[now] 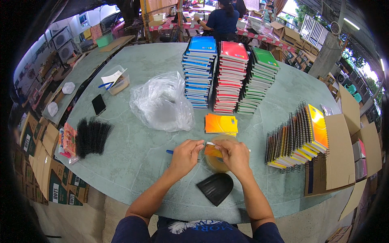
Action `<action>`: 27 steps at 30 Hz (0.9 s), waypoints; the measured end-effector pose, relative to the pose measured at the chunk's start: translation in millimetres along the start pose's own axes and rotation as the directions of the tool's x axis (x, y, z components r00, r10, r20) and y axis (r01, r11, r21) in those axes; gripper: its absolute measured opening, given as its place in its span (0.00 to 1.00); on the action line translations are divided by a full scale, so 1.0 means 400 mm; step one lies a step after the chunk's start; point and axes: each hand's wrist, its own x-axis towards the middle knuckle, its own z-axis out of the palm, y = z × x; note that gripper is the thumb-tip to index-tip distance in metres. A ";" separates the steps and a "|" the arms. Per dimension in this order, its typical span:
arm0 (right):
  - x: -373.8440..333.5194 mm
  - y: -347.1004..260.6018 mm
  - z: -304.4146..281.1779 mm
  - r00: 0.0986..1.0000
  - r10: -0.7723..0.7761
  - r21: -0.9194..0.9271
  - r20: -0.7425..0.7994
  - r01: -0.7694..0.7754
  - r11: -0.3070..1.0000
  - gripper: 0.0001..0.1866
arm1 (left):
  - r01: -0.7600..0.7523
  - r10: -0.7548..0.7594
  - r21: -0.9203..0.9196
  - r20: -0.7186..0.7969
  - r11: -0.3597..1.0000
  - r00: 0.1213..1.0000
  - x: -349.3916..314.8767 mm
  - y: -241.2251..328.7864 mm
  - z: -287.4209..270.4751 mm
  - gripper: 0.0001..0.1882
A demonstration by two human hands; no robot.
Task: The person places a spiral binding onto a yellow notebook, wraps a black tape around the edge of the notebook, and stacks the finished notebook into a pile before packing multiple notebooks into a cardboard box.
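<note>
navy shirt [198,235] | short sleeves [130,231] | white feather-like print [180,227] | blue lettering [214,228] | bare forearms [152,197]

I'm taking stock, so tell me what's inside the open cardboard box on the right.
Some stacked pink and grey items show inside the cardboard box. Its wall and flaps cover the rest; the bottom cannot be seen.

Right fingers [225,147] pinch a small pale piece [210,143] near left fingers [196,145].
</note>
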 end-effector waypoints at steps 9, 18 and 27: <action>0.002 0.002 0.009 0.992 -0.123 -0.025 -0.022 0.122 0.992 0.06 | -0.084 0.082 0.040 0.065 0.996 0.995 0.052 0.002 -0.028 0.09; -0.001 0.007 0.055 0.944 -0.265 -0.115 -0.195 0.246 0.962 0.11 | -0.048 0.031 0.048 0.318 0.998 0.948 0.070 0.010 -0.068 0.14; -0.009 -0.002 0.057 0.973 -0.158 0.010 -0.165 0.162 0.987 0.12 | 0.071 -0.123 0.132 0.442 0.989 0.889 0.063 -0.011 -0.089 0.14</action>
